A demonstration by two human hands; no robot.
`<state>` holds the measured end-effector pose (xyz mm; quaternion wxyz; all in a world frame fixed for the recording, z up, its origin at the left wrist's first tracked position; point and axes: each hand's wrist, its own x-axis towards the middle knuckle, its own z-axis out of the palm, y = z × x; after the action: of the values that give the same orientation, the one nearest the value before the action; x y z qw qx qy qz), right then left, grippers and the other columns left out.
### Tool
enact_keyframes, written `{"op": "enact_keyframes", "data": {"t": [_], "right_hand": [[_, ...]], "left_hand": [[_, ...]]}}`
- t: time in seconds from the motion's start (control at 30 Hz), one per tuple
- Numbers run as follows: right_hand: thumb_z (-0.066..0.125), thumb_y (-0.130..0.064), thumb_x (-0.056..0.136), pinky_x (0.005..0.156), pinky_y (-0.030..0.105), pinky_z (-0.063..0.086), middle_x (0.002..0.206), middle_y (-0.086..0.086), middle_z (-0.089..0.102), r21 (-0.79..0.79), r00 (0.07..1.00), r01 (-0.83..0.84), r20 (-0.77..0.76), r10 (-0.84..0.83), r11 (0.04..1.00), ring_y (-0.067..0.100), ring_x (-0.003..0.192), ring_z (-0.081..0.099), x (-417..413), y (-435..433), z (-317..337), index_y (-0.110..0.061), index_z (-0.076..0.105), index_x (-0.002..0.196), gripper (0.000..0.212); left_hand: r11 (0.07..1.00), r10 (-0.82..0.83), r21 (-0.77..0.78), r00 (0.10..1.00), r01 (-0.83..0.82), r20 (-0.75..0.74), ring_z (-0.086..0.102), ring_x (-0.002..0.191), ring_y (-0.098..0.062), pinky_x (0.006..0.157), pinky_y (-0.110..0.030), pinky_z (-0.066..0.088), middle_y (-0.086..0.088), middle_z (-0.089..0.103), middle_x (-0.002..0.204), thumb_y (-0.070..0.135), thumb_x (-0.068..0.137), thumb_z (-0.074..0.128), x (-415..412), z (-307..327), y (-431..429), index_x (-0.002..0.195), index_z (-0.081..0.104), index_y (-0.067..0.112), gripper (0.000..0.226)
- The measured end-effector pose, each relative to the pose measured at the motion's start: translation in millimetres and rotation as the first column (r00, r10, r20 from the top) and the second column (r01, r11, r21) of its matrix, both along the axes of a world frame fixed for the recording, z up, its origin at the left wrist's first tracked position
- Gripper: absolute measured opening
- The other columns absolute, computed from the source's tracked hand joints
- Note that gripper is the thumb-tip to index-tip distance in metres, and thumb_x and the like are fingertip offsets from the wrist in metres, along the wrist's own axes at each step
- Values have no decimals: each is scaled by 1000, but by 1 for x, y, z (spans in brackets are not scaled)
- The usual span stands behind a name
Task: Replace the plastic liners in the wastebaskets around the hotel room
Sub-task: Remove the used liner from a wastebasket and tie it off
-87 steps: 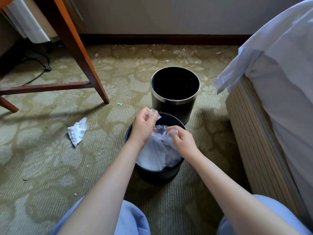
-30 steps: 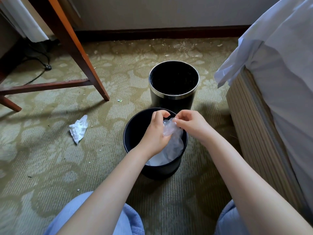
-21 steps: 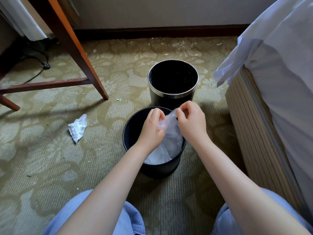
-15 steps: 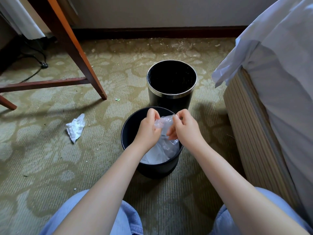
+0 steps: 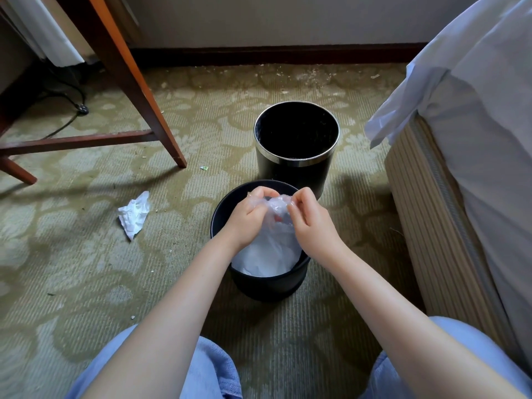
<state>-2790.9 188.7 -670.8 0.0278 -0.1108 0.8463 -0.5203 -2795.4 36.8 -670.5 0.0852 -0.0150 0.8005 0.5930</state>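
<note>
Liner (image 5: 270, 243), clear plastic, sits bunched in the near black wastebasket (image 5: 221, 214); your left hand (image 5: 247, 217) and right hand (image 5: 311, 223) pinch its gathered top. Just beyond stands a second wastebasket (image 5: 296, 168), unlined.

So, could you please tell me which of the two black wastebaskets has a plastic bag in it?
The nearer wastebasket, the all-black one under both hands, holds the clear plastic bag. The farther wastebasket, with a silver band around its rim, looks bare inside.

Clear liner (image 5: 270, 240) bunched (top gathered) in black wastebasket (image 5: 267, 283)
</note>
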Motion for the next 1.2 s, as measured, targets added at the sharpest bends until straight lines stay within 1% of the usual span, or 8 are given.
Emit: {"op": "enact_keyframes", "data": {"t": [0.3, 0.53, 0.63, 0.73, 0.87, 0.93, 1.0, 1.2], "right_hand": [[70, -1, 77, 60, 35, 49, 79, 1, 65, 385, 910, 15, -388, 147, 923, 25, 77, 58, 1, -1, -23, -9, 62, 71, 13], [64, -17, 86, 83, 24, 41, 103, -9, 67, 268, 995, 73, -88, -50, 961, 13, 103, 55, -17, 24, -5, -22, 70, 108, 23], [66, -6, 82, 99, 17, 31, 138, -10, 51, 116, 982, -175, 93, 165, 978, 4, 130, 41, -25, 28, 1, -28, 53, 136, 60], [64, 0, 80, 110, 24, 27, 148, -8, 40, 124, 935, -336, 164, 314, 934, 3, 140, 28, -28, 25, -3, -26, 60, 128, 55], [63, -10, 87, 103, 21, 34, 122, -7, 65, 227, 945, -326, 99, 311, 918, 3, 128, 45, -27, 25, -6, -21, 66, 82, 12], [62, -12, 88, 79, 24, 43, 84, -10, 66, 224, 948, -315, 117, 295, 922, -1, 89, 58, -24, 23, -3, -23, 60, 70, 21], [61, -12, 88, 59, 23, 32, 60, -9, 45, 227, 942, -331, 143, 305, 916, 3, 59, 43, -21, 20, 3, -25, 50, 62, 32], [60, -16, 88, 57, 29, 31, 60, 2, 44, 253, 951, -306, 115, 286, 918, 10, 58, 38, -20, 22, 4, -4, 54, 70, 23]], "left_hand": [[1000, 20, 14, 1000, -20, 22, 56, 102, -7, 88, -21, 45, 10, 62, 102, 25, 73, 60, 0, 3, 1, 94, 63, 24, 21], [990, 27, -139, 995, -40, -93, 54, 90, -3, 79, -13, 42, 12, 57, 90, 6, 82, 64, 0, 3, -1, 89, 58, 20, 17], [983, -111, -154, 993, 102, -48, 51, 92, -2, 81, -16, 42, 13, 54, 92, 20, 77, 66, 4, 9, -1, 89, 52, 27, 20], [963, -194, -198, 980, 183, -40, 50, 89, -4, 80, -21, 42, 13, 53, 90, 13, 77, 69, 6, 12, 2, 92, 49, 22, 26], [914, -196, -372, 979, 160, -61, 54, 83, -12, 71, -29, 45, 8, 56, 87, 6, 78, 66, 3, 8, 1, 86, 48, 26, 27], [879, -174, -471, 972, 80, -160, 52, 78, -15, 65, -30, 41, 8, 53, 83, 1, 76, 60, 2, 6, 2, 83, 51, 21, 23], [847, -163, -530, 931, -37, -326, 50, 74, -18, 62, -34, 42, 6, 50, 81, -2, 70, 57, 2, 3, 3, 82, 55, 15, 21], [880, -2, -419, 882, -221, -470, 47, 61, -16, 56, -13, 33, 1, 51, 82, -3, 68, 60, 0, 2, 7, 79, 59, 5, 14]]}}
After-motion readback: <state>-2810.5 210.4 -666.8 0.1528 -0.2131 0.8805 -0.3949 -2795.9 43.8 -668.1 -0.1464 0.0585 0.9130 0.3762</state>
